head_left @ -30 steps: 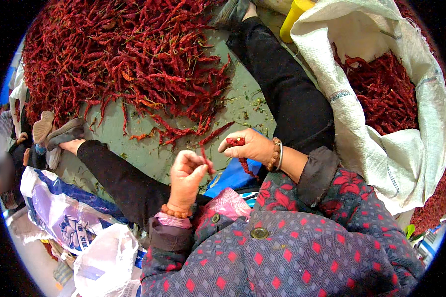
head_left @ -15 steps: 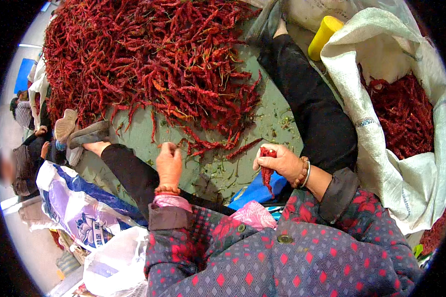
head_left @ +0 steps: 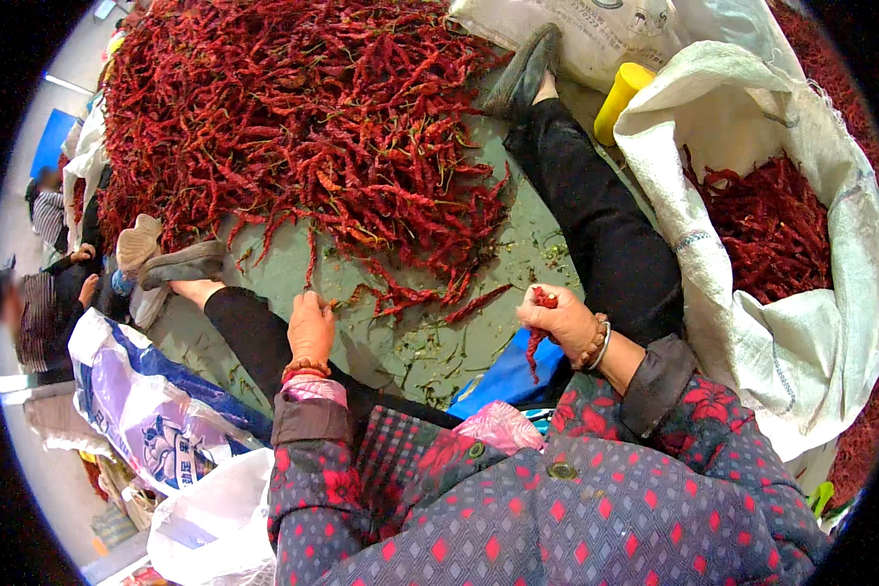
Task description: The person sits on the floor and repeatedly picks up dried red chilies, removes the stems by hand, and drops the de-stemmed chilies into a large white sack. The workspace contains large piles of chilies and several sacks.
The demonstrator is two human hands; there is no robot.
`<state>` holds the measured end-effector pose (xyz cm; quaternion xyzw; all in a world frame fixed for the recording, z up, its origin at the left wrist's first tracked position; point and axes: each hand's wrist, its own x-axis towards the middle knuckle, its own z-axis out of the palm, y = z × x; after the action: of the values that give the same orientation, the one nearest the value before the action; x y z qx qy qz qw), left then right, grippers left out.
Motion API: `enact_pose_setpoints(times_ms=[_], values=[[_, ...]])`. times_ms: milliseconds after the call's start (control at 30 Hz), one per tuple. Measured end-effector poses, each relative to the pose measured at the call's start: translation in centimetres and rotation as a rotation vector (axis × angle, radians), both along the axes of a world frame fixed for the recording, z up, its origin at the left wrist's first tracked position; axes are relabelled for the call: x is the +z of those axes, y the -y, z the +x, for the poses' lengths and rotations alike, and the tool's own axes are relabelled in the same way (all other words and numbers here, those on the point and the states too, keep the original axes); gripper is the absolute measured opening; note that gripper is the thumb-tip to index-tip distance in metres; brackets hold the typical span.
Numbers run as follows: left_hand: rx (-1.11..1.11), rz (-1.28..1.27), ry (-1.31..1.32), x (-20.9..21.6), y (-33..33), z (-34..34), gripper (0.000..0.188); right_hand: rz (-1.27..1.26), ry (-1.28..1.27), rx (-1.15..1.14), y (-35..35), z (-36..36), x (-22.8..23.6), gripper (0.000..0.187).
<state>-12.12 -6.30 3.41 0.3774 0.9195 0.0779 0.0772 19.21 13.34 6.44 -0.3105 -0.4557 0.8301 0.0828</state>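
My right hand (head_left: 564,320) is closed around a few dried red chili peppers (head_left: 534,354); some dangle below the fist and red shows between the fingers. My left hand (head_left: 311,330), its fingers bunched and bent downward, is over the floor at the near edge of a big heap of dried red chilies (head_left: 303,117). Its fingertips meet the lower end of a single chili (head_left: 311,260) trailing from the heap. Whether they grip it is hard to make out.
An open white woven sack (head_left: 698,293) partly filled with chilies stands at the right. Beside it is a yellow cylinder (head_left: 623,103). Stems litter the green floor (head_left: 439,356). My outstretched legs flank the heap. Plastic bags (head_left: 156,400) lie at left, near a seated person (head_left: 44,308).
My left hand has shifted left and slightly lower, to the tip of the trailing chili. My right hand stays in about the same place, with the chilies below it swung or turned.
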Motion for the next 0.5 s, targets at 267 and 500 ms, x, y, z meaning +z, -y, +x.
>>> enact_pose_setpoints(times_ms=[267, 500], values=[[-0.004, -0.083, 0.026, -2.4, 0.0, -0.5, 0.018, -0.021, -0.01, -0.082, 0.7, 2.1, 2.6, 0.019], [0.056, 0.182, 0.032, -1.6, 0.9, -0.7, 0.015, -0.044, 0.03, -0.069, 1.0, 1.6, 2.1, 0.017]])
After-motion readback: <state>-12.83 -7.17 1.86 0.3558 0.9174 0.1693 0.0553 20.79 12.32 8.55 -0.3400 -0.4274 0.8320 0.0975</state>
